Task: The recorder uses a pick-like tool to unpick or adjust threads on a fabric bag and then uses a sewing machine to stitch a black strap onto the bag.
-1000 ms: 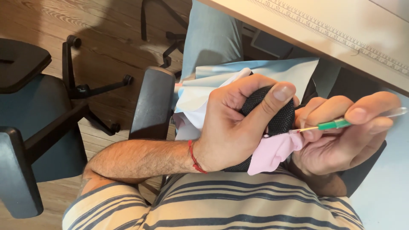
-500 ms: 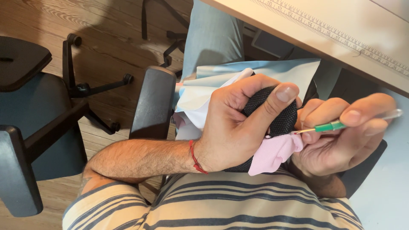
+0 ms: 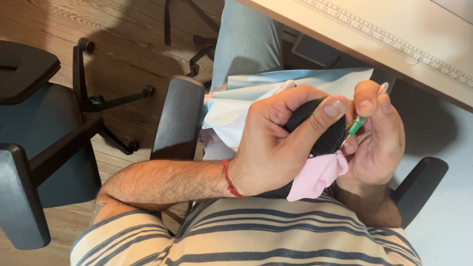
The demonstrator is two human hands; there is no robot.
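Mesh-covered black fabric (image 3: 320, 135), rounded and finely textured, sits in the person's lap at the middle of the view, wrapped by the left hand (image 3: 276, 148), whose fingers are clenched around it with the thumb laid across its top. Soft pink cloth (image 3: 318, 175) hangs out from under it at the near side. Just to the right, the right hand (image 3: 377, 138) pinches a slim tool with a green plastic handle (image 3: 357, 125) between thumb and fingers, its thin tip touching the mesh. A red thread bracelet (image 3: 230, 178) circles the left wrist. Behind the hands lie pale blue and white folded fabrics (image 3: 256, 103). Black padded chair armrests stand at the left (image 3: 177, 118) and right (image 3: 419, 184). A light wooden surface (image 3: 394, 24) with a printed ruler edge runs across the far right.
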